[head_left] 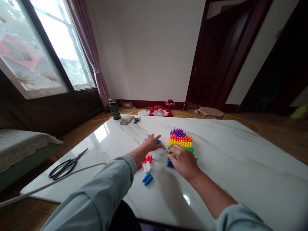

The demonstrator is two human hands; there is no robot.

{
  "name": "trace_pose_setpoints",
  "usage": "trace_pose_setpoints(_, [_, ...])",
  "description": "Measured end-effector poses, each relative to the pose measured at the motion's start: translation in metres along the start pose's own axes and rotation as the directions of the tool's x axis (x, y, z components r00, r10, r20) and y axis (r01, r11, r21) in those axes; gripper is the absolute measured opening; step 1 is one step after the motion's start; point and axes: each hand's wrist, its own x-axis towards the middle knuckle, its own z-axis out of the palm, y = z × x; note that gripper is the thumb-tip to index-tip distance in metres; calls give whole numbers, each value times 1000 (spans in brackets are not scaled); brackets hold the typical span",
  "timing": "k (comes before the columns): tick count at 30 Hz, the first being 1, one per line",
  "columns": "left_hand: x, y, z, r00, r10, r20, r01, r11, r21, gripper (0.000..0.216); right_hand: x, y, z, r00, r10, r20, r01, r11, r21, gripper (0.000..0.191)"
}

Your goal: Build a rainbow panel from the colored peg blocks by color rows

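A block of rainbow pegs [180, 139] stands on the white marble table [235, 166], with rows of purple, orange, yellow and green. My right hand [183, 161] rests at its near edge, fingers curled over green and blue pegs. My left hand [152, 143] lies just left of the block, fingers bent over loose pegs, a blue one showing under it. Loose red, white and blue pegs [147, 167] lie scattered between my two forearms. What either hand pinches is hidden.
Black scissors [67, 164] and a white cable [55, 183] lie at the table's left edge. A phone [126, 120], keys [136, 120] and a dark green flask [114, 109] sit at the far left corner. A stool [210, 112] stands beyond the table.
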Motion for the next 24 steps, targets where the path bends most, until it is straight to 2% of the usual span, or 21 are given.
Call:
trace_pose_setpoints(4, [10, 7, 15, 1000, -7, 22, 5, 999, 51, 40, 2, 3, 5, 1000, -7, 21, 7, 1000, 11, 10])
trace_pose_setpoints(7, [13, 5, 19, 999, 32, 30, -33, 998, 55, 32, 2, 7, 7, 999, 5, 42, -6, 1000, 9, 13])
trace_pose_setpoints(15, [19, 5, 14, 989, 104, 100, -107, 994, 21, 35, 4, 9, 10, 999, -3, 36, 2, 999, 38, 14])
trace_pose_setpoints(24, [12, 19, 19, 997, -32, 64, 40, 991, -129, 37, 5, 5, 9, 997, -48, 62, 43, 996, 78, 14])
